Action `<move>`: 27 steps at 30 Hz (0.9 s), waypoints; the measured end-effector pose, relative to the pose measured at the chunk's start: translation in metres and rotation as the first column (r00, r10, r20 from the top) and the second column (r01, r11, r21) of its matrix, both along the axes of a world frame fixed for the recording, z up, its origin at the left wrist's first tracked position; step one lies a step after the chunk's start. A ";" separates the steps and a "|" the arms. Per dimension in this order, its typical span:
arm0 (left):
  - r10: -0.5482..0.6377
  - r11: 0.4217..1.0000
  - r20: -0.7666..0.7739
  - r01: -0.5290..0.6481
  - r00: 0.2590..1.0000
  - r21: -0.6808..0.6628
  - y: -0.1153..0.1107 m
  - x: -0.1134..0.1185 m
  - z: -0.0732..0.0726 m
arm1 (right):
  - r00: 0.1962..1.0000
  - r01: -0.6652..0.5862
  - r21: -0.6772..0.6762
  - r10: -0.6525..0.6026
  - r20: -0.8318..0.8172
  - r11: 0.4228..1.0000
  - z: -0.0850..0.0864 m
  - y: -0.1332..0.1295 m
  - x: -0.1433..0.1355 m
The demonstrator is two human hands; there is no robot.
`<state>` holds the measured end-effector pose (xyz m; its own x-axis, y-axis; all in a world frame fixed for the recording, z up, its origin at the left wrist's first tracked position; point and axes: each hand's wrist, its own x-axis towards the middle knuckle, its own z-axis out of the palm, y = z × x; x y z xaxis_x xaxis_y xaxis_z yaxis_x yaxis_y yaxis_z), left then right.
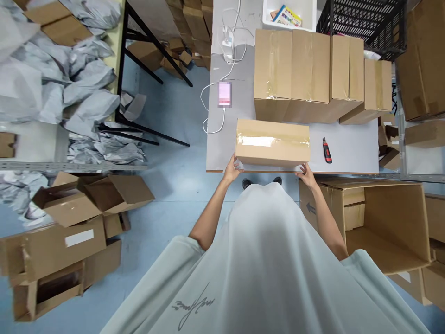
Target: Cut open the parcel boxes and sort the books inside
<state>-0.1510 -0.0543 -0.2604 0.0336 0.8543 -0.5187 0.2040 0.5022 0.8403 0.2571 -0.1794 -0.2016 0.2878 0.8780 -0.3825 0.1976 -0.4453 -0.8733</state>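
Note:
A taped cardboard box [273, 150] lies lengthwise at the near edge of the grey table, with shiny clear tape along its top. My left hand [232, 170] grips its near left corner, fingers bent against the side. At the near right corner, my right hand [306, 175] holds the box in the same way; some fingertips are hidden behind the cardboard. A black and red utility knife [327, 150] lies on the table to the right of the box.
Several taped boxes [292, 69] stand in a row at the back of the table [239, 155]. A phone [225, 94] on a white cable lies left. Behind are a white bin [267, 23] and black crate [361, 18]. A large open carton [385, 222] stands right; cartons [66, 241] are piled left.

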 end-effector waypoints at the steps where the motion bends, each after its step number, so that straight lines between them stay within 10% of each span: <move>1: 0.000 1.000 -0.005 0.000 1.000 -0.004 0.001 0.006 -0.002 | 1.000 0.010 -0.022 -0.011 -0.015 1.000 -0.003 0.004 -0.004; 7: 0.012 0.999 -0.035 -0.011 0.999 0.044 -0.005 0.021 0.004 | 0.997 0.064 -0.058 -0.067 -0.044 0.996 -0.008 0.021 -0.022; 18: 0.104 0.949 -0.070 -0.078 0.992 0.305 -0.041 0.005 0.041 | 0.995 0.092 0.149 -0.085 -0.056 0.984 0.041 0.012 -0.012; 27: 0.102 0.976 -0.053 -0.090 0.993 0.197 -0.041 0.016 0.023 | 0.995 0.049 0.079 -0.042 -0.091 0.996 0.003 0.011 0.005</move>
<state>-0.1347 -0.0955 -0.2377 -0.0809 0.9364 -0.3416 0.2177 0.3510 0.9107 0.2617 -0.1686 -0.1986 0.2959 0.8941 -0.3363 0.0982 -0.3787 -0.9203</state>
